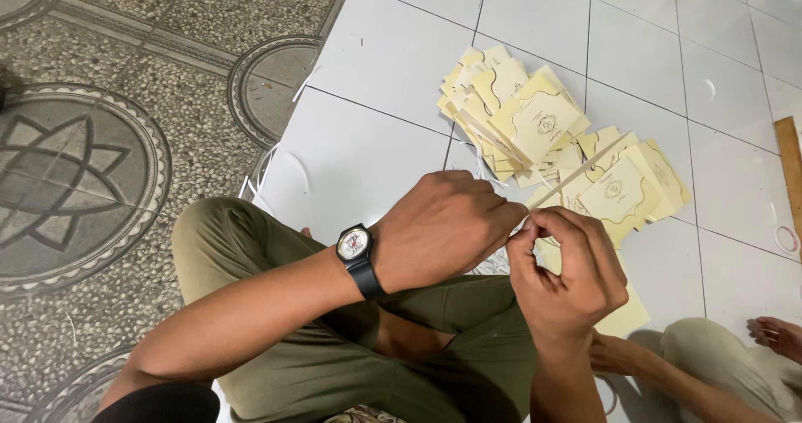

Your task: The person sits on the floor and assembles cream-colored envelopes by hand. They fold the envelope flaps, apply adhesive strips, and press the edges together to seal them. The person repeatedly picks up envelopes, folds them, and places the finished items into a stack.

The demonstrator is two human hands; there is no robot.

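Above the lap, left hand and right hand grips pinching one thin white strip; best peeled slowly, cream card steadied.

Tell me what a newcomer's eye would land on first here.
First, the two hands meeting at centre: the left hand, with a black watch on its wrist, and the right hand pinch a thin pale strip between them. Next, the heap of cream cards on the white tiles just beyond. A co-worker's foot shows at lower right.
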